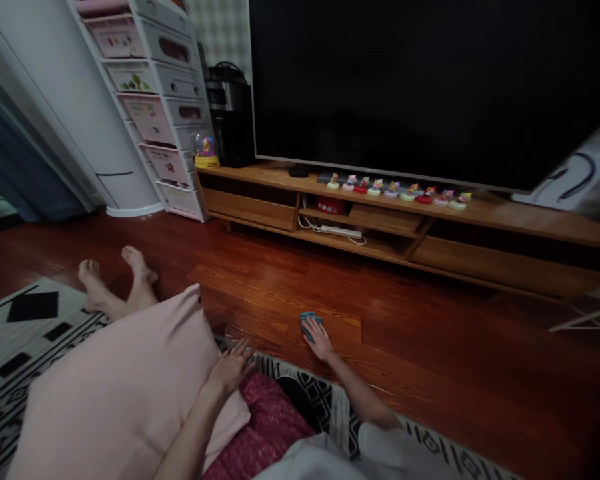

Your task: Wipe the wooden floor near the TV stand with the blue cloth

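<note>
My right hand (pixel 319 340) lies on a small blue cloth (pixel 308 315) on the reddish wooden floor (pixel 405 333). Its fingers are stretched out over the cloth, which shows beyond the fingertips and to the left. At the edge of a large pink pillow (pixel 125 380), my left hand (pixel 234 365) rests with its fingers spread and nothing held. The pillow covers part of my lap, beside dark red patterned clothing (pixel 265 420). Two bare feet (pixel 139 267) stick out past the pillow on the left.
A low wooden TV stand (pixel 260 207) runs across the back, bearing a large television (pixel 405 87) and a row of several small figurines (pixel 393 189). A white-and-pink drawer tower (pixel 180 87) stands at left. A patterned rug (pixel 75 303) lies under me.
</note>
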`<state>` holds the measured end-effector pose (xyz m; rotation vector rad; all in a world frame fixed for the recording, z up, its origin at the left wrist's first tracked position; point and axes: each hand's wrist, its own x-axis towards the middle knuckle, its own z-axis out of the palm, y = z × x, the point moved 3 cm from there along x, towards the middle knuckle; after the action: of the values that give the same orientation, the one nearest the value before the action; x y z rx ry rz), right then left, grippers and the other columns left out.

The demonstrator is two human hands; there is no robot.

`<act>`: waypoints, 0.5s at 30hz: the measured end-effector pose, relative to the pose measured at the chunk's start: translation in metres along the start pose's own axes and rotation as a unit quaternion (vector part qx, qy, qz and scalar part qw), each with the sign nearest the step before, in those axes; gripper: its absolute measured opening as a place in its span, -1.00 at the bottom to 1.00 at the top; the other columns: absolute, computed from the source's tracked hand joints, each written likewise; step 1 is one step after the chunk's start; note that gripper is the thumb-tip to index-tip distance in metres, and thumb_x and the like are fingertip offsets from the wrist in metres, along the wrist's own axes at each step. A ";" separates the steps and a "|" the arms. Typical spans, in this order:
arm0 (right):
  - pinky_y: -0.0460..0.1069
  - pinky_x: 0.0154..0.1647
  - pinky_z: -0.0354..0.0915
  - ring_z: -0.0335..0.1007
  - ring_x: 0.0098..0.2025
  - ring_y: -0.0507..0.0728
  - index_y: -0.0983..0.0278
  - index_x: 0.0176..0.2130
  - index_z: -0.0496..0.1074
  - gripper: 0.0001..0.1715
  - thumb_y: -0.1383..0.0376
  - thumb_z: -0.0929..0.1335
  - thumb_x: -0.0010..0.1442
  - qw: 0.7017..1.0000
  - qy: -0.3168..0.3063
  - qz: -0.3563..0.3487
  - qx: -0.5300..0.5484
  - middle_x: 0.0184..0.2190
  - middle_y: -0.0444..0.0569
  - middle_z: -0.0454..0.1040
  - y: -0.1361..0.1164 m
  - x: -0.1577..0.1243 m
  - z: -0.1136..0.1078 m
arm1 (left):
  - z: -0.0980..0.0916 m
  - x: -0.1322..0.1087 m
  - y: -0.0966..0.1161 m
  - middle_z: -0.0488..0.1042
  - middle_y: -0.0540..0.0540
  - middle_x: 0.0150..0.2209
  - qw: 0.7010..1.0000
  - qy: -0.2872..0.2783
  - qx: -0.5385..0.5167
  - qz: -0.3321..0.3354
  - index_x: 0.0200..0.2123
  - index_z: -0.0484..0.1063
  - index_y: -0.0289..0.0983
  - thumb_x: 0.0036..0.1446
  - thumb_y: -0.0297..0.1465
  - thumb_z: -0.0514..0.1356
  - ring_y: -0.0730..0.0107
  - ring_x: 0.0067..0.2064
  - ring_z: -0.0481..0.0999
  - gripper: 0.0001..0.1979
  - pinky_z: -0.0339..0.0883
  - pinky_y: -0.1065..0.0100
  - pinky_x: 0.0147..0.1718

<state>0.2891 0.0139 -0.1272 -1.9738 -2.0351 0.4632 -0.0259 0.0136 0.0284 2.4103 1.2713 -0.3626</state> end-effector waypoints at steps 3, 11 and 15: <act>0.23 0.37 -0.17 -0.27 0.43 0.15 0.09 0.38 -0.02 -0.37 0.07 0.07 0.39 0.996 0.021 0.081 -0.012 0.42 -0.07 -0.09 -0.003 0.034 0.001 | -0.003 -0.002 0.002 0.04 -0.12 0.39 1.000 0.000 0.004 -0.002 0.28 0.21 -0.11 0.30 -0.26 -0.05 0.20 0.40 -0.03 -0.51 0.01 -0.02 0.27; 0.19 0.38 -0.14 -0.21 0.42 0.12 0.02 0.35 0.06 -0.39 0.00 0.07 0.39 0.998 -0.035 -0.042 0.015 0.40 -0.15 -0.03 -0.012 -0.022 0.023 | -0.003 -0.003 0.002 0.02 -0.14 0.39 1.000 0.012 -0.012 0.006 0.28 0.21 -0.13 0.30 -0.27 -0.03 0.16 0.38 0.01 -0.50 0.02 -0.03 0.27; 0.18 0.39 -0.13 -0.21 0.42 0.13 -0.09 0.35 -0.02 -0.40 -0.02 0.09 0.38 0.992 -0.072 -0.099 0.029 0.40 -0.23 -0.06 -0.001 -0.091 0.019 | 0.002 0.000 -0.001 0.06 -0.14 0.38 1.000 0.015 -0.015 0.005 0.28 0.21 -0.11 0.30 -0.26 -0.02 0.11 0.38 0.03 -0.51 0.02 -0.05 0.26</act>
<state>0.2836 -0.0783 -0.1414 -1.7265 -2.2496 0.6278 -0.0268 0.0127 0.0262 2.4043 1.2692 -0.3025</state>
